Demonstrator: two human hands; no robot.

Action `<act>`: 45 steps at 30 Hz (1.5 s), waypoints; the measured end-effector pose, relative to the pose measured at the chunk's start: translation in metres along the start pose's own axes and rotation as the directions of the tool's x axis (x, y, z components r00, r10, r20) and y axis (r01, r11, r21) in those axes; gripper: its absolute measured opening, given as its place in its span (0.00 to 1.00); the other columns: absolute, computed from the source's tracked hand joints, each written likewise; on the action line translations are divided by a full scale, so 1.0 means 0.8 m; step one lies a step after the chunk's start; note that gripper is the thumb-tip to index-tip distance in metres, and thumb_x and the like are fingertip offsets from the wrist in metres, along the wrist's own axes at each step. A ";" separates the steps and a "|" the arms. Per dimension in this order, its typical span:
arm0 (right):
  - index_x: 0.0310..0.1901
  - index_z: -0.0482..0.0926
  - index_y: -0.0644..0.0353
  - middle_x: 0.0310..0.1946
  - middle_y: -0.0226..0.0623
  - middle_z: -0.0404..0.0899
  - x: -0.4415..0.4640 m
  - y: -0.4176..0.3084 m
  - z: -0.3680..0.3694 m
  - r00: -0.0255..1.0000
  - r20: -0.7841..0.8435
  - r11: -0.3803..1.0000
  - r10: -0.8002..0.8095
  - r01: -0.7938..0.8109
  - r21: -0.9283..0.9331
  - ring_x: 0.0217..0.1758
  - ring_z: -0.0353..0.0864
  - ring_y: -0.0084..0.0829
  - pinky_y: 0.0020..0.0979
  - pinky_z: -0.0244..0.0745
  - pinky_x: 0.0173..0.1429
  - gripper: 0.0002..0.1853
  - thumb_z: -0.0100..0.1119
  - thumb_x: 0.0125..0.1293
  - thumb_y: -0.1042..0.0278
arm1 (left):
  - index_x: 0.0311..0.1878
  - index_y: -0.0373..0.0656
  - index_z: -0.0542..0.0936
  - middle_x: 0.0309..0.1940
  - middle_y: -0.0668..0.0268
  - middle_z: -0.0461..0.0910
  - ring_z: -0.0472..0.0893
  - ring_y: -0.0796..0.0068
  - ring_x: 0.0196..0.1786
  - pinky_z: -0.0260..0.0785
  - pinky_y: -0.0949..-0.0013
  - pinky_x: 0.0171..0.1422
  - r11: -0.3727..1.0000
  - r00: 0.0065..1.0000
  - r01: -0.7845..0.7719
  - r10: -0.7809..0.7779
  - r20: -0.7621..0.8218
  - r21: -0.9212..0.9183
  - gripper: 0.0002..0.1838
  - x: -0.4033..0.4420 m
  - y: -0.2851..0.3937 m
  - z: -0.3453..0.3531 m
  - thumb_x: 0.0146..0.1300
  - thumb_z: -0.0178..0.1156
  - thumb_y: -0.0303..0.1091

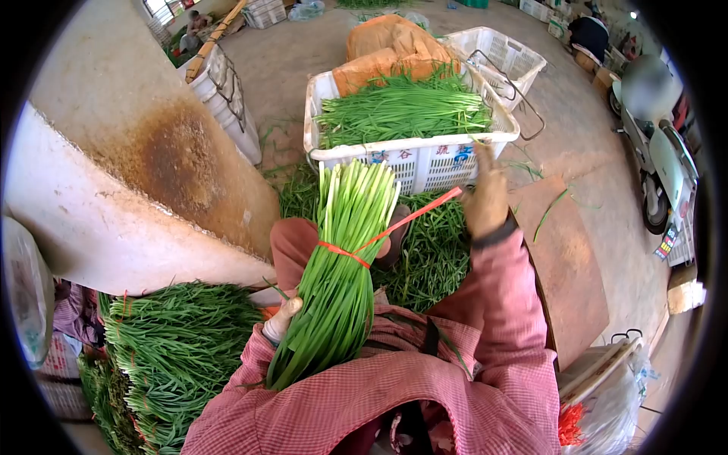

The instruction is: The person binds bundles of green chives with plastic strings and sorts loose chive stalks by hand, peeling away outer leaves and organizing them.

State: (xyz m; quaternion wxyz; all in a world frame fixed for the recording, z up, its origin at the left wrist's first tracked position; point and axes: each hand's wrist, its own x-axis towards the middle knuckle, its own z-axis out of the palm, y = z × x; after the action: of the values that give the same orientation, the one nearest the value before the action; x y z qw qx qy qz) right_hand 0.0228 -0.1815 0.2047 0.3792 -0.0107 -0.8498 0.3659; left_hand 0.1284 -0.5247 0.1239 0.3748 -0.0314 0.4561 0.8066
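Note:
A thick bunch of long green chives [345, 250] with pale stem ends stands tilted across my lap, stems toward the crate. My left hand [282, 317] is wrapped round its lower left side; most of its fingers are hidden behind the leaves. A red tie strip [413, 220] circles the bunch at mid-height, and its free end stretches up to the right. At that end, in front of the crate, my right hand [487, 193] grips the strip, slightly blurred.
A white plastic crate [413, 163] holds loose chives [406, 110] and orange sacking [394, 49]. Tied bunches [178, 356] are stacked at lower left beside a stained wall [174, 159]. Loose greens [432, 258] cover the floor ahead. Red strips [570, 425] lie at lower right; a scooter [656, 144] stands far right.

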 end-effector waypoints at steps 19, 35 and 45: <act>0.32 0.74 0.53 0.20 0.32 0.74 -0.025 -0.032 -0.001 0.504 0.613 0.609 -0.608 0.792 -0.047 0.26 0.75 0.34 0.31 0.71 0.31 0.07 0.54 0.48 0.70 | 0.63 0.38 0.54 0.55 0.60 0.65 0.68 0.69 0.55 0.61 0.66 0.58 0.996 0.997 -0.062 0.059 0.050 0.060 0.47 0.001 0.026 0.052 0.44 0.63 0.52; 0.39 0.78 0.60 0.29 0.41 0.77 0.013 -0.013 -0.060 0.836 0.268 0.877 -0.479 0.466 0.113 0.32 0.77 0.34 0.32 0.73 0.35 0.11 0.56 0.52 0.78 | 0.60 0.36 0.60 0.52 0.63 0.70 0.69 0.73 0.53 0.60 0.71 0.58 0.974 0.991 -0.116 0.125 -0.037 0.195 0.41 -0.004 0.041 0.070 0.44 0.67 0.41; 0.34 0.76 0.49 0.37 0.25 0.74 -0.049 -0.072 0.007 0.341 0.536 0.455 -0.772 0.885 0.093 0.38 0.74 0.26 0.28 0.71 0.38 0.10 0.56 0.46 0.65 | 0.60 0.35 0.60 0.51 0.63 0.70 0.70 0.73 0.52 0.60 0.70 0.58 0.959 0.994 -0.087 0.101 -0.040 0.271 0.42 -0.006 0.039 0.071 0.43 0.67 0.43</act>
State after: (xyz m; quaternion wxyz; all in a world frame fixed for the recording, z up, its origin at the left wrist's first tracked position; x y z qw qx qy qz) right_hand 0.0621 -0.2388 0.2137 0.2703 0.4806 -0.8341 0.0147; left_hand 0.1283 -0.4937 0.1814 0.3245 0.0198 0.5720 0.7531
